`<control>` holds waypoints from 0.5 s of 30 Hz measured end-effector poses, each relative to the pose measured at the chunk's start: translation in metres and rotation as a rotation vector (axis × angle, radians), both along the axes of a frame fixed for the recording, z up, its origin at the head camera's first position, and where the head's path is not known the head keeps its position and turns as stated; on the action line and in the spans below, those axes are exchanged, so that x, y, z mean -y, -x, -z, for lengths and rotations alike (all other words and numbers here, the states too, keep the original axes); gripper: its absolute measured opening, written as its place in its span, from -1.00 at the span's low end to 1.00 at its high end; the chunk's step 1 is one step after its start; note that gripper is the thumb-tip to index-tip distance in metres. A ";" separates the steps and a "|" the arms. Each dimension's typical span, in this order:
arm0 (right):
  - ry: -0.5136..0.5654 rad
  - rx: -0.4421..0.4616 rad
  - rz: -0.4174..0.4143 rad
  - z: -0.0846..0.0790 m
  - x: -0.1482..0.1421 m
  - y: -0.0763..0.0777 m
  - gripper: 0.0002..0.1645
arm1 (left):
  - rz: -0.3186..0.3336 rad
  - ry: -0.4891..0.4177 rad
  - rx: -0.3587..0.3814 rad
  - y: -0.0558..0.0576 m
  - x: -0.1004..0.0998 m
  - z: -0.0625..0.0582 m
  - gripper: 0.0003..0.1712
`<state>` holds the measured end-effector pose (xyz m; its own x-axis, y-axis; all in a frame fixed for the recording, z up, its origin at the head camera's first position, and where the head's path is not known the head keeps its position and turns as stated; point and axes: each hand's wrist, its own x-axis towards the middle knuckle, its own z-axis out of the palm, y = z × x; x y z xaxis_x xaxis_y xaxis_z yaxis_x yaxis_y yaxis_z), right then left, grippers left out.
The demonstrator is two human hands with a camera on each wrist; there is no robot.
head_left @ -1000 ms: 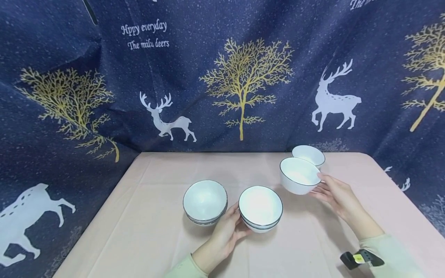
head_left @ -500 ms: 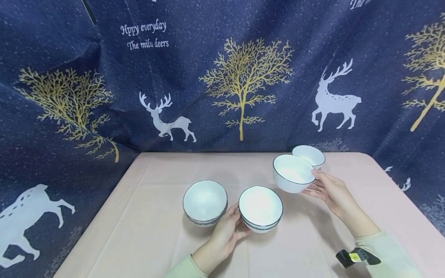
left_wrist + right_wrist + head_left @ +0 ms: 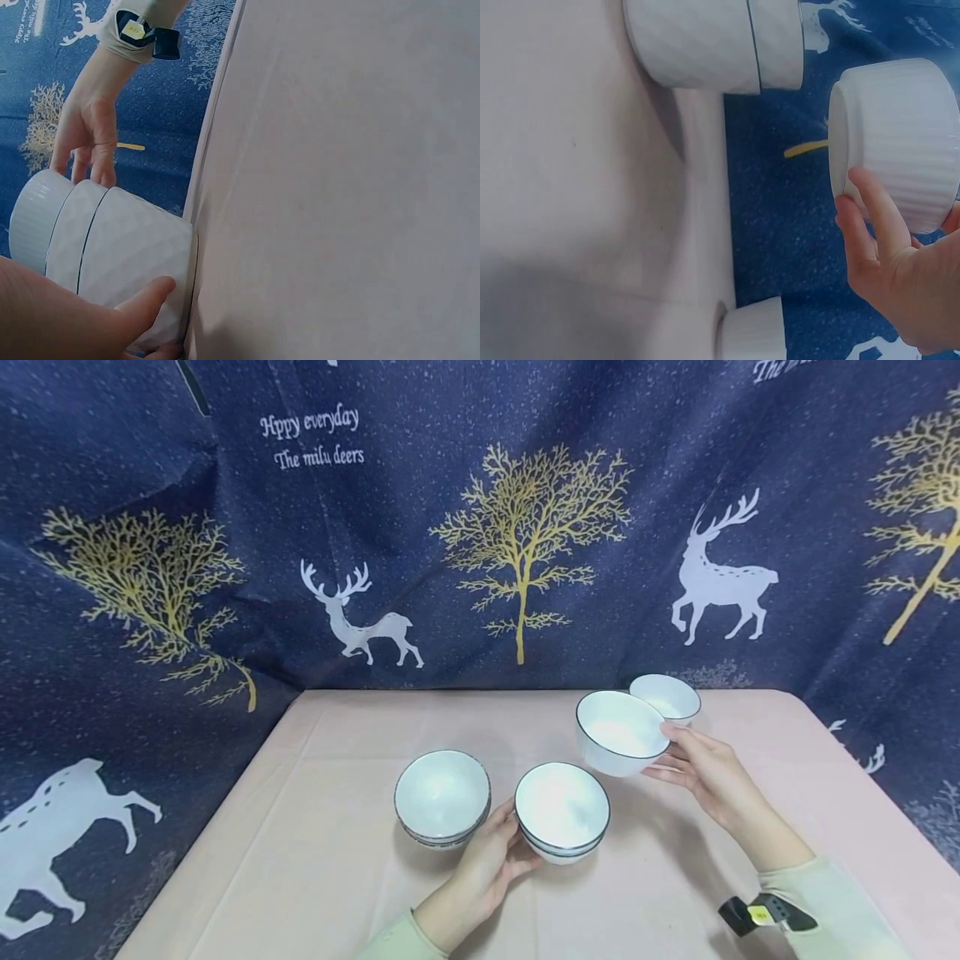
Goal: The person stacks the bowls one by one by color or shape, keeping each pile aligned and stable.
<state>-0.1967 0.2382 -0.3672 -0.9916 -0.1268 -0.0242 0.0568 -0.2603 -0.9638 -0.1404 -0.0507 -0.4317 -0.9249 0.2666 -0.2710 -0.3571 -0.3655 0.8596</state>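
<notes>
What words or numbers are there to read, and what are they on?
"Hppy everyday": on the blue cloth, upper left.
"The milu deers": on the cloth, just below that.
"The", then a cut-off, unclear word: on the cloth, top right.
Sideways letters on the cloth in the wrist views: too blurred to read.
Yellow label on the black wrist device: too small to read.
Bowls: no writing that I can see.

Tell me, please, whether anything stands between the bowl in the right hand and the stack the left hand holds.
Nothing visible does: the right hand holds the bowl in the air, and a clear gap separates it from the stack in the left hand.
</notes>
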 end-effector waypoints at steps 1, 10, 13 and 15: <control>0.001 -0.001 -0.004 -0.001 0.001 0.000 -0.84 | 0.003 0.000 -0.003 0.000 0.000 0.000 -0.40; -0.023 0.009 -0.010 -0.006 0.010 -0.002 -0.90 | 0.003 0.002 -0.005 0.000 0.001 0.000 -0.40; -0.019 0.012 -0.009 -0.007 0.013 -0.002 -0.88 | 0.009 -0.001 -0.007 0.000 0.001 0.000 -0.40; -0.022 0.012 -0.011 -0.007 0.015 -0.002 -0.82 | 0.014 0.000 -0.010 0.000 0.001 0.000 -0.40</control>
